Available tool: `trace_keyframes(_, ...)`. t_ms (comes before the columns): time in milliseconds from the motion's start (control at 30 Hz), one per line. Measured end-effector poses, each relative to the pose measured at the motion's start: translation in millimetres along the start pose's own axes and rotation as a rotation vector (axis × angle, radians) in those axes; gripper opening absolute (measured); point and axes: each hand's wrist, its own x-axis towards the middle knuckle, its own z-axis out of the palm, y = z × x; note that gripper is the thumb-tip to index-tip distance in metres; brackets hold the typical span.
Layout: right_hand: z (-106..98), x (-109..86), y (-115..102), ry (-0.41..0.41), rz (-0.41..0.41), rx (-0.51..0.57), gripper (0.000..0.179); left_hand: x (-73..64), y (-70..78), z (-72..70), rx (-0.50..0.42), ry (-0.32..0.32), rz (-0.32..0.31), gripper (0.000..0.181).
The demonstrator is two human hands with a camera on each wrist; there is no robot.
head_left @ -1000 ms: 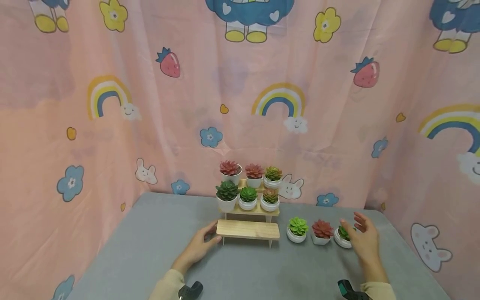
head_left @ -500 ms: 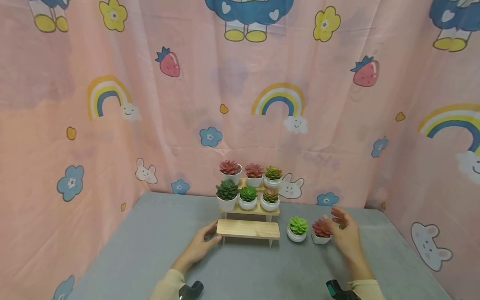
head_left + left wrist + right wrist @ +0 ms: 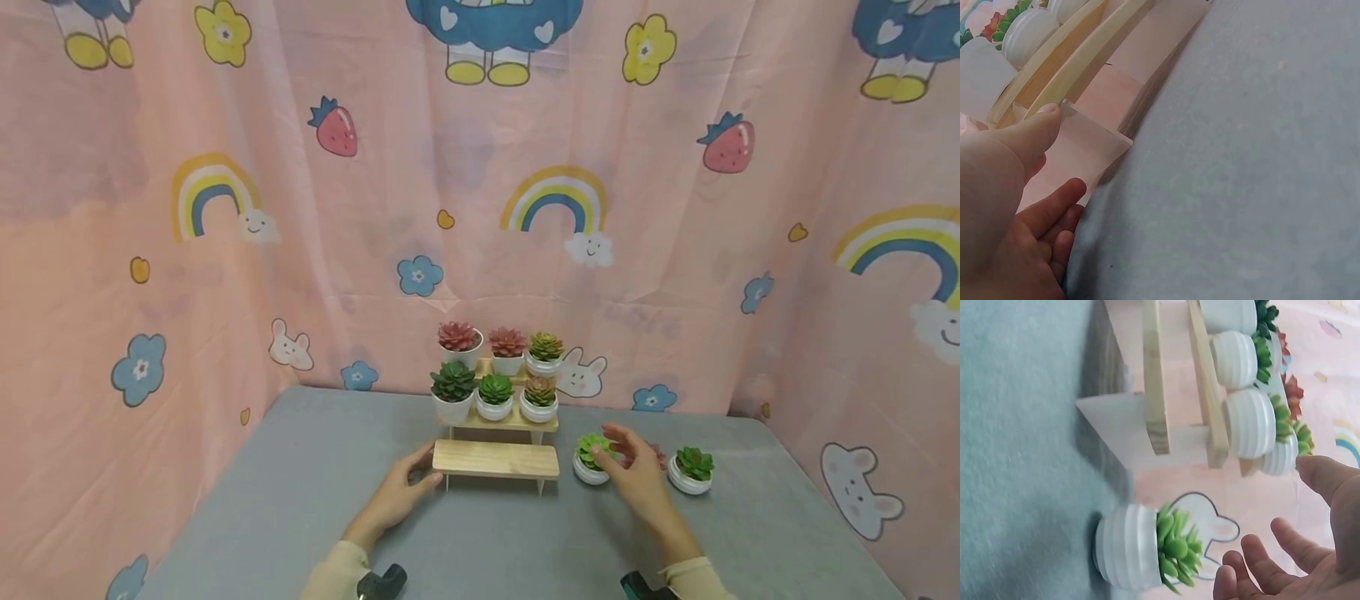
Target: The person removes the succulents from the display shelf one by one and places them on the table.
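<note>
My left hand holds the left end of the wooden tiered plant stand, with the thumb at the bottom shelf's end beside the white side panel. My right hand is at the bright green potted succulent, the thumb overlapping its leaves in the head view. In the right wrist view its fingers are spread apart with nothing between them, and the white ribbed pot stands upright on the table. Behind this hand, a red succulent is mostly hidden.
Several potted succulents stand on the upper two shelves, among them a dark green one and a red one. The bottom shelf is bare wood. A green succulent sits far right on the grey table. A pink printed curtain hangs behind.
My right hand has moved left, from the far-right green succulent past the red one to the bright green one. My left hand has stayed at the stand.
</note>
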Motion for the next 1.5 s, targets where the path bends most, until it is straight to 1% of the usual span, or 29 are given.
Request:
trace_keyframes(233,12,-0.9,-7,-0.077,0.052,0.003,0.050,-0.7,-0.5,0.2,-0.008,-0.002,-0.004,0.064)
trace_keyframes(433,20,-3.6,-13,-0.122,0.048,0.008,0.053,0.0,-0.1,-0.2,-0.009,0.001,-0.005,0.063)
trace_keyframes(567,27,-6.7,-17,-0.137,0.029,0.004,0.053,0.3,-0.1,-0.1,-0.010,-0.003,-0.001,0.064)
trace_keyframes(767,35,-9.2,-21,-0.164,0.048,-0.002,0.059,0.7,-0.6,-0.2,-0.020,0.003,0.012,0.063)
trace_keyframes(933,38,-7.2,-25,-0.153,0.053,-0.003,0.060,-0.5,0.5,-1.1,-0.014,0.005,0.021,0.063)
trace_keyframes(1067,40,4.1,-29,-0.130,0.042,0.020,0.063,-2.7,3.3,-4.0,-0.024,0.016,0.024,0.063)
trace_keyframes(1167,44,19.6,-33,-0.128,0.027,0.019,0.067,-2.8,2.7,-6.1,-0.025,0.025,0.025,0.062)
trace_keyframes(1300,49,38.1,-38,-0.126,0.035,0.009,0.071,-1.2,1.3,-5.3,-0.009,0.024,0.036,0.062)
trace_keyframes(1400,52,45.6,-40,-0.115,0.041,0.017,0.072,-0.7,1.3,-3.1,-0.006,0.022,0.046,0.062)
trace_keyframes(1500,54,49.1,-42,-0.106,0.057,0.020,0.073,-0.5,0.1,-0.5,-0.005,0.013,0.046,0.062)
